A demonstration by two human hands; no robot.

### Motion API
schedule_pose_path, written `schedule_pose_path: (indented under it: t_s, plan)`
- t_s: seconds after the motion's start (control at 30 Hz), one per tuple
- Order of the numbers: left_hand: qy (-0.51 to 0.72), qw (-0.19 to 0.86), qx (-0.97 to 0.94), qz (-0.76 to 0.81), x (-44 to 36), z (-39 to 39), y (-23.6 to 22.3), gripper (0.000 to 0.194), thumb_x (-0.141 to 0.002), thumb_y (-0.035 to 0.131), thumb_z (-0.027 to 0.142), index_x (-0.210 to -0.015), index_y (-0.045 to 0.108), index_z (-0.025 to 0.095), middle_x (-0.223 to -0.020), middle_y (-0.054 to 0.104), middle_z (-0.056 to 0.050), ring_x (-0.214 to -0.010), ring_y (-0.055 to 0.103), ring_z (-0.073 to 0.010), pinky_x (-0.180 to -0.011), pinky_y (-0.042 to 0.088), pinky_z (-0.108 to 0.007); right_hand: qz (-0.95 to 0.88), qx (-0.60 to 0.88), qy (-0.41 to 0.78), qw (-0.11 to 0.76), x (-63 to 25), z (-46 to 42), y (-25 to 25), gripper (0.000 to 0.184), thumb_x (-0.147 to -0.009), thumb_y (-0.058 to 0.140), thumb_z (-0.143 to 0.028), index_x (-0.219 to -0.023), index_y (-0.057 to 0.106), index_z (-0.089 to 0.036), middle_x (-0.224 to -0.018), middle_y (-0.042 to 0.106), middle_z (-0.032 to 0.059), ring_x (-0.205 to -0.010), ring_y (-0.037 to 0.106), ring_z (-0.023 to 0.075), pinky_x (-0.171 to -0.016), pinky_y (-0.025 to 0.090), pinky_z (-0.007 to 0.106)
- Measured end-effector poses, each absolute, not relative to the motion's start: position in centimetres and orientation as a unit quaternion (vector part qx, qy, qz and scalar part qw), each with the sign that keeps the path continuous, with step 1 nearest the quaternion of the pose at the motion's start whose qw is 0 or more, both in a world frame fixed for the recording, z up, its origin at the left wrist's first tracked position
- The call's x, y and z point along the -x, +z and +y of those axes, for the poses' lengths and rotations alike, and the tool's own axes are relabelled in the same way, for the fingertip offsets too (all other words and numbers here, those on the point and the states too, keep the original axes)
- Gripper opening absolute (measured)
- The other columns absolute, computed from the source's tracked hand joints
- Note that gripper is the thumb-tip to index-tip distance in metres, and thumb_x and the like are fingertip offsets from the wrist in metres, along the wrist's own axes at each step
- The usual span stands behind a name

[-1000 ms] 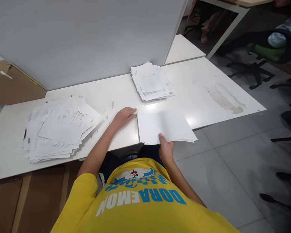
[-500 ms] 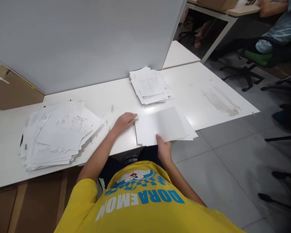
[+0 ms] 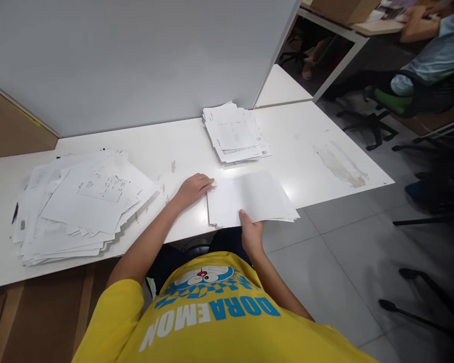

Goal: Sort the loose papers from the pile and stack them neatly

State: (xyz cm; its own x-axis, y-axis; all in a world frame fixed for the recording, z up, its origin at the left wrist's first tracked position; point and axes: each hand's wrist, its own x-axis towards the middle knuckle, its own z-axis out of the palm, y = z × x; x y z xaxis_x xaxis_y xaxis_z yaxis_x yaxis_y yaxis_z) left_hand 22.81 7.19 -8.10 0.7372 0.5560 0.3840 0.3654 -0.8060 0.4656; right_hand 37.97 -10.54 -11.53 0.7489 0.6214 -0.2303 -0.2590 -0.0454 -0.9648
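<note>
A stack of white paper (image 3: 265, 194) lies at the front edge of the desk, its top sheet blank and its right-hand edges slightly fanned. My right hand (image 3: 251, 233) grips its near edge, thumb on top and fingers hidden underneath. At the stack's upper left corner, my left hand (image 3: 195, 190) is closed, fingertips together. Something small and pale shows at those fingertips, too small to name. Just behind the stack sits a smaller pile of printed sheets (image 3: 234, 133). Farther left is a large, untidy heap of printed papers (image 3: 83, 201).
A grey partition (image 3: 144, 65) rises along the back of the white desk (image 3: 155, 141). At the left end stands a cardboard box (image 3: 18, 126). Beyond the desk's right end, a person (image 3: 435, 50) sits on a wheeled chair (image 3: 393, 101) at another table.
The view has shifted slightly, moving the papers a little within the picture. Both hands keep their places at the stack, and the piles look unchanged.
</note>
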Motion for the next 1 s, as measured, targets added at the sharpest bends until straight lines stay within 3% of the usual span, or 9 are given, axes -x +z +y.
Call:
schedule_pose_path:
  t_s: [0.2,0.4,0.6,0.77,0.9,1.0]
  plan:
    - [0.257,0.17,-0.918,0.248,-22.8,7.3,-8.7,0.034,-0.102,0.044,0.035,-0.116,0.07,0.019,-0.105,0.073,-0.008,-0.1,0.065,-0.0207,-0.084,0.054,-0.035,-0.154,0.678,0.33,0.638,-39.6,-10.0,-11.1,0.054,-0.068,0.072,-0.042,-0.111,0.066,-0.01,-0.117,0.071,0.0173,-0.116,0.065,0.0302,-0.108,0.047,0.046]
    - [0.338,0.161,-0.897,0.237,-22.5,7.2,-9.6,0.032,-0.101,0.048,0.037,-0.113,0.072,0.019,-0.099,0.075,-0.008,-0.094,0.067,-0.0191,-0.078,0.056,-0.033,-0.354,0.705,0.318,0.525,-47.6,-7.9,-5.7,0.045,-0.064,0.078,-0.039,-0.101,0.071,-0.015,-0.105,0.075,0.0136,-0.113,0.065,0.0333,-0.106,0.046,0.05]
    - [0.342,0.133,-0.896,0.249,-22.6,7.6,-10.1,0.031,-0.101,0.047,0.034,-0.113,0.072,0.019,-0.099,0.075,-0.009,-0.094,0.067,-0.0192,-0.077,0.057,-0.033,-0.449,0.602,0.361,0.553,-54.5,1.1,-0.2,0.044,-0.059,0.081,-0.029,-0.1,0.07,-0.016,-0.105,0.074,0.0109,-0.105,0.067,0.0338,-0.092,0.054,0.048]
    - [0.344,0.118,-0.899,0.245,-22.7,7.3,-10.2,0.03,-0.101,0.048,0.031,-0.114,0.071,0.018,-0.099,0.074,-0.01,-0.094,0.067,-0.0198,-0.077,0.056,-0.033,-0.463,0.619,0.424,0.472,-57.4,12.9,-1.2,0.053,-0.057,0.076,-0.016,-0.108,0.063,-0.016,-0.101,0.071,0.0083,-0.094,0.066,0.0254,-0.087,0.054,0.041]
    - [0.346,0.117,-0.897,0.248,-22.9,7.2,-10.3,0.029,-0.101,0.048,0.03,-0.113,0.071,0.017,-0.098,0.074,-0.01,-0.093,0.067,-0.0202,-0.077,0.056,-0.033,-0.487,0.733,0.335,0.335,-58.3,17.9,-3.2,0.053,-0.056,0.075,-0.014,-0.107,0.061,-0.015,-0.101,0.065,0.0066,-0.089,0.061,0.0217,-0.085,0.052,0.038]
    - [0.34,0.111,-0.897,0.259,-23.1,7.0,-10.5,0.03,-0.101,0.048,0.031,-0.113,0.071,0.017,-0.099,0.075,-0.011,-0.095,0.067,-0.0208,-0.081,0.055,-0.034,-0.497,0.773,0.271,0.287,-58.1,18.4,-5.0,0.054,-0.057,0.078,-0.019,-0.108,0.061,-0.017,-0.109,0.062,0.0088,-0.101,0.059,0.0247,-0.093,0.049,0.04]
